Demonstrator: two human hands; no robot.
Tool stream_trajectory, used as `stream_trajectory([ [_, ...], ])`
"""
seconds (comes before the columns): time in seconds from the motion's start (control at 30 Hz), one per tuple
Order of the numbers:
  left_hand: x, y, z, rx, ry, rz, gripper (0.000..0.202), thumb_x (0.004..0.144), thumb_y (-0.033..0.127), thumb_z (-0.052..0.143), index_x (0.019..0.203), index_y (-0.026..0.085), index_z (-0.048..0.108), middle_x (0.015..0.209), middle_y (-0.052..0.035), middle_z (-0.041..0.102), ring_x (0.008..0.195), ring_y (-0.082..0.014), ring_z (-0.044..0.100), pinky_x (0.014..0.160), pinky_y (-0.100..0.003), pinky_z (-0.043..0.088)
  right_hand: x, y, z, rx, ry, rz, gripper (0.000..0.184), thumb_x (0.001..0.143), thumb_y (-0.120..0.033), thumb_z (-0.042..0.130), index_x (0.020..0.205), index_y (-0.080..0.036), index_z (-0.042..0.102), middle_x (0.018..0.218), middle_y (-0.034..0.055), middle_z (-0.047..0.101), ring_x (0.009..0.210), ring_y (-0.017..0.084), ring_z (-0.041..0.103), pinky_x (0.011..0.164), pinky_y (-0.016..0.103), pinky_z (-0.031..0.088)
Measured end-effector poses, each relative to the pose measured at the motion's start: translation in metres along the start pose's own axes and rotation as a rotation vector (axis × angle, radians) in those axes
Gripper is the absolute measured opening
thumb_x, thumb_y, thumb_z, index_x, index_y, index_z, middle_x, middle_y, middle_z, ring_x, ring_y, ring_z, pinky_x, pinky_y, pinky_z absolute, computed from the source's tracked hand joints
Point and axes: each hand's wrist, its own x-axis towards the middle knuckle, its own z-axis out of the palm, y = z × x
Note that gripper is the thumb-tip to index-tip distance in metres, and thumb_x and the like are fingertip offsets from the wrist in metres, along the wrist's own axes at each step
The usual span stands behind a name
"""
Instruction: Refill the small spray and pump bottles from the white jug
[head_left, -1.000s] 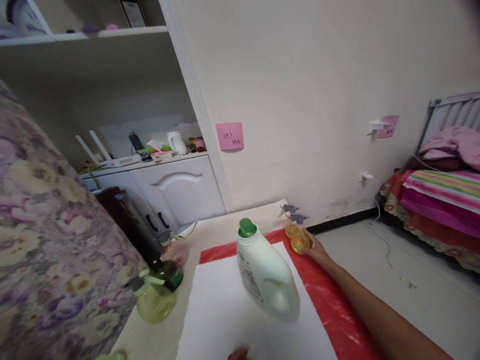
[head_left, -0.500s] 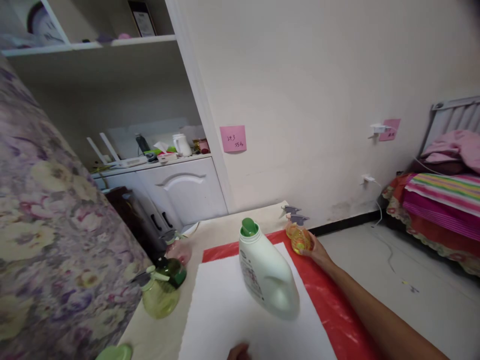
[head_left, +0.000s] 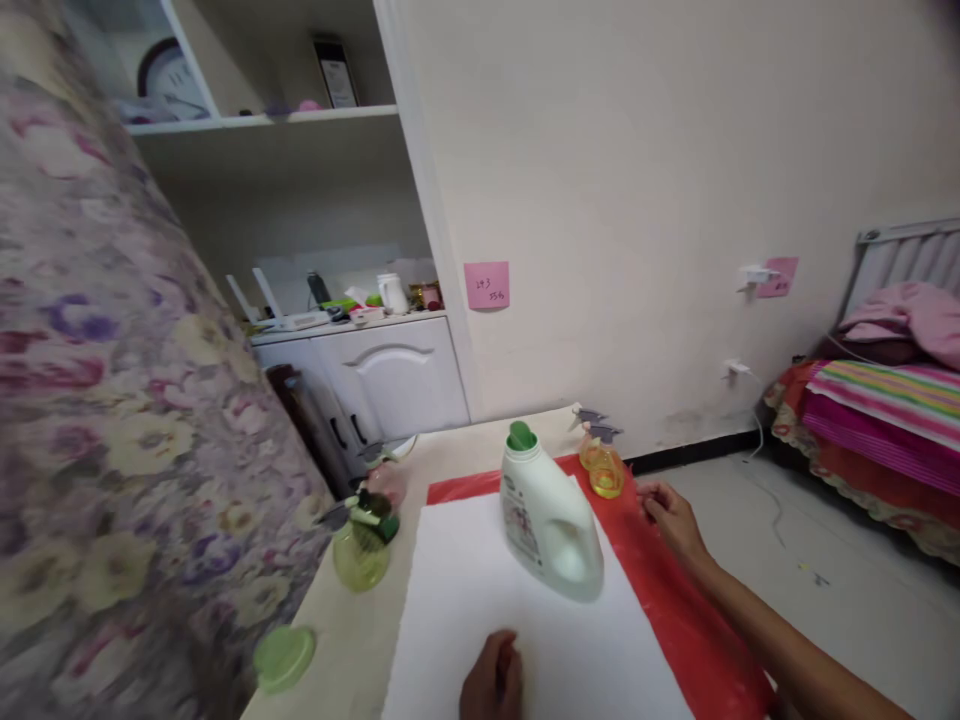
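White sheet (head_left: 450, 580) overlies red sheet (head_left: 664, 590) on table (head_left: 480, 442). Pale green jug (head_left: 551, 530) stands on white sheet, long axis upright, neck topmost: ahead and right of left hand, left of right hand. Yellow spray bottle (head_left: 606, 480), also upright, sits just left of and beyond right fingertips, small gap between. Right hand (head_left: 675, 522) nearer bottle: fingers loosely bent, partly spread, nothing visible in them. Left hand (head_left: 491, 682): fingers curled, cannot tell if holding anything. Neither of 2 hands touches jug.
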Motion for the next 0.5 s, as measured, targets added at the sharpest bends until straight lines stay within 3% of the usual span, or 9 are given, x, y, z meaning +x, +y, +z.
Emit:
stream_trajectory([
  [0.13,-0.008,0.008,-0.005,-0.024,-0.054,0.021,0.026,0.082,0.037,0.051,0.097,0.021,0.065,0.075,-0.0031,0.068,0.069,-0.0196,0.064,0.067,-0.029,0.049,-0.089,-0.017,0.035,-0.005,-0.267,0.032,0.011,0.079,-0.031,0.057,0.075,-0.021,0.058,0.062,-0.0048,0.055,0.046,0.011,0.045,0.046,0.024,0.037],
  [0.27,-0.009,0.008,-0.016,-0.147,-0.075,-0.015,0.027,0.081,0.032,0.052,0.103,0.019,0.062,0.075,-0.0021,0.066,0.065,-0.0169,0.062,0.065,-0.028,0.05,-0.157,-0.006,0.073,-0.113,-0.618,0.074,0.014,0.084,-0.03,0.047,0.08,-0.021,0.056,0.061,-0.006,0.051,0.049,0.011,0.048,0.05,0.024,0.039],
  [0.37,0.002,0.004,-0.044,-0.211,0.029,-0.038,0.03,0.08,0.034,0.054,0.104,0.017,0.061,0.081,-0.004,0.068,0.067,-0.0169,0.064,0.066,-0.029,0.052,-0.174,0.013,0.085,-0.261,-0.696,-0.044,0.012,0.082,-0.03,0.049,0.083,-0.021,0.058,0.07,-0.0025,0.057,0.061,0.015,0.052,0.06,0.027,0.042],
  [0.5,0.038,-0.012,-0.104,-0.123,0.329,-0.082,0.039,0.077,0.039,0.055,0.106,0.013,0.06,0.088,-0.009,0.07,0.077,-0.021,0.066,0.075,-0.034,0.053,-0.174,0.025,0.085,-0.322,-0.705,-0.059,0.017,0.083,-0.037,0.049,0.081,-0.022,0.058,0.069,-0.0017,0.056,0.064,0.016,0.05,0.061,0.027,0.041],
])
